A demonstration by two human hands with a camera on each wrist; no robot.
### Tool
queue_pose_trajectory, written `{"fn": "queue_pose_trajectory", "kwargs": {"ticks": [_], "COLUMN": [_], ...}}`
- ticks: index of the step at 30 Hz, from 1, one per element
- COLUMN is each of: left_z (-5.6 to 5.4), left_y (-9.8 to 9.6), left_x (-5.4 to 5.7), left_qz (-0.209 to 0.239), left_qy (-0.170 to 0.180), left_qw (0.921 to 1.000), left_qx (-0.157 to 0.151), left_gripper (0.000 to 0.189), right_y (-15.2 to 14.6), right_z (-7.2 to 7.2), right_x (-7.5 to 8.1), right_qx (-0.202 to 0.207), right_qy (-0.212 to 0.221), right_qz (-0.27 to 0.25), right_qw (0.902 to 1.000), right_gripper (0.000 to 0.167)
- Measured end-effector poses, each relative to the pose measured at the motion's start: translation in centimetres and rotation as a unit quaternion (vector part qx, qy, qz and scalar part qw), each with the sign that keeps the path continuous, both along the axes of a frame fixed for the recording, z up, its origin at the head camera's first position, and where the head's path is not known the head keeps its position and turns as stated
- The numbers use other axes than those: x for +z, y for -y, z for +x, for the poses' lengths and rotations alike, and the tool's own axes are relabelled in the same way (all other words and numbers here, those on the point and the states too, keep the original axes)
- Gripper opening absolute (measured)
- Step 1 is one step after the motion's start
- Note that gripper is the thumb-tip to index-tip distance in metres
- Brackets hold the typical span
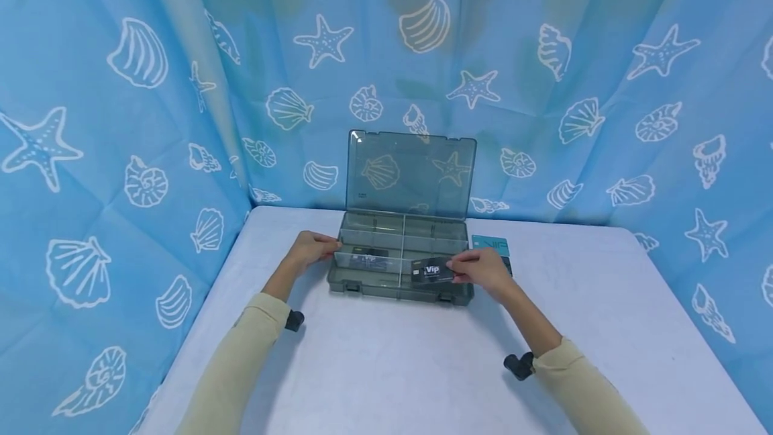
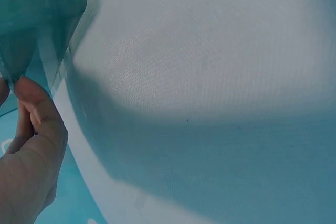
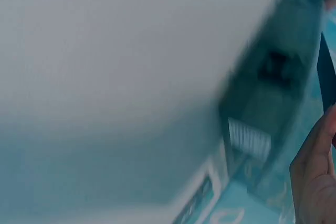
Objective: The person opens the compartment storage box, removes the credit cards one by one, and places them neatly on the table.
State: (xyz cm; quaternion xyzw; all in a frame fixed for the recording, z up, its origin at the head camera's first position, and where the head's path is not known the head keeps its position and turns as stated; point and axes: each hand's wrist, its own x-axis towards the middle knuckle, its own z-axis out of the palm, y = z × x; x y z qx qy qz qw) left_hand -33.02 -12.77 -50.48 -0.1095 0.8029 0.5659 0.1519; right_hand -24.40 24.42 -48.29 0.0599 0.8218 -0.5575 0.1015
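Note:
A grey see-through compartment box (image 1: 368,282) lies with its lid (image 1: 410,173) raised at the back. My left hand (image 1: 308,249) pinches the box's left side wall between thumb and fingers; the left wrist view shows the fingertips at that wall. Between thumb and fingers, my right hand (image 1: 486,270) holds a black "Vip" card (image 1: 430,270) by its right end, over the front right compartment. Another dark "Vip" card (image 1: 370,258) is inside the box on the left, seen partly through a divider. In the right wrist view the held card (image 3: 326,74) appears edge-on.
Right of the box lies a teal card (image 1: 489,242), with something dark beside it partly hidden behind the right hand. The white table (image 1: 398,368) carries everything. A blue shell-print curtain (image 1: 374,72) hangs close behind the lid and along both sides.

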Motion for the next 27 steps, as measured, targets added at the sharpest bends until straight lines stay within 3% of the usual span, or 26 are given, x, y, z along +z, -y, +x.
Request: {"fn": "queue_pose_trajectory", "kwargs": {"ticks": [5, 13, 22, 27], "left_z": [-0.1, 0.0, 0.1, 0.0], "left_y": [0.0, -0.1, 0.0, 0.0], "left_x": [-0.1, 0.0, 0.0, -0.1], "left_qz": [0.010, 0.010, 0.003, 0.006], "left_qy": [-0.002, 0.008, -0.002, 0.001], "left_qw": [0.9999, 0.9999, 1.0000, 1.0000], "left_qx": [0.002, 0.002, -0.005, -0.005], "left_gripper": [0.031, 0.032, 0.032, 0.031], "right_y": [-4.6, -11.0, -12.3, -11.8], "right_z": [0.2, 1.5, 2.1, 1.8], "right_x": [0.8, -1.1, -4.0, -4.9], "right_qx": [-0.025, -0.077, -0.095, -0.110], "right_qy": [0.008, 0.033, 0.075, 0.065], "right_qz": [-0.001, -0.005, 0.022, 0.084], "right_qw": [0.9996, 0.9965, 0.9924, 0.9883], "right_gripper": [0.038, 0.051, 0.044, 0.040]}}
